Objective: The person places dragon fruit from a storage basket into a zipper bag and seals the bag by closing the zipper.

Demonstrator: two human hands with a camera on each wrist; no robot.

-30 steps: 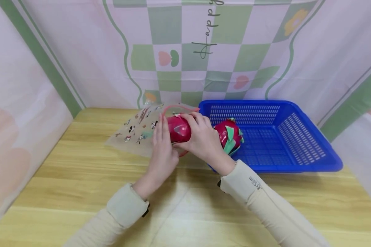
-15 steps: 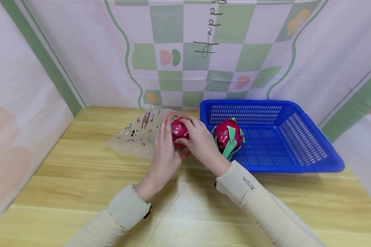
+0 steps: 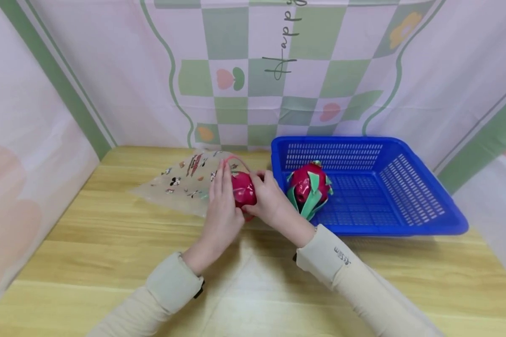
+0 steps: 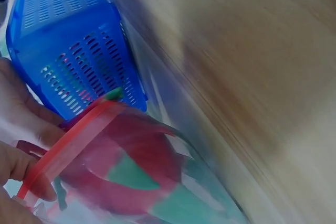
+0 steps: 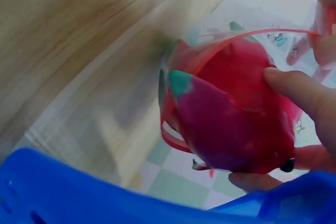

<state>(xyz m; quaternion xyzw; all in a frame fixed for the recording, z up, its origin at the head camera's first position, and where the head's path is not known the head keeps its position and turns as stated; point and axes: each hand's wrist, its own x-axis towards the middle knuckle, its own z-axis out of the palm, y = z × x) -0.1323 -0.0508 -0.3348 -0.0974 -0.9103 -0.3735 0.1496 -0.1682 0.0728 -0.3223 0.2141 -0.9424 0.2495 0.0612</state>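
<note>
A toy dragon fruit (image 3: pixel 243 189), glossy red with green leaf tips, sits partly inside the mouth of a clear zip bag (image 3: pixel 185 182) with cartoon prints and a red rim. My right hand (image 3: pixel 271 200) grips the fruit, its thumb on top and other fingers lower down in the right wrist view. Beside it, my left hand (image 3: pixel 223 201) pinches the bag's red rim (image 4: pixel 68 145) between thumb and finger. Through the clear plastic, the fruit's green leaves (image 4: pixel 134 174) show in the left wrist view. The bag's far end lies flat on the table.
A blue plastic basket (image 3: pixel 405 229) stands to the right of my hands. Another toy dragon fruit (image 3: pixel 308 187) with green leaves lies at its left end. Behind the wooden table (image 3: pixel 109 262) hangs a patterned curtain (image 3: pixel 265 79).
My right hand has shifted left and slightly nearer with the dragon fruit, which sits lower at the bag's mouth. More of the fruit in the basket shows. The left hand stays nearly still.
</note>
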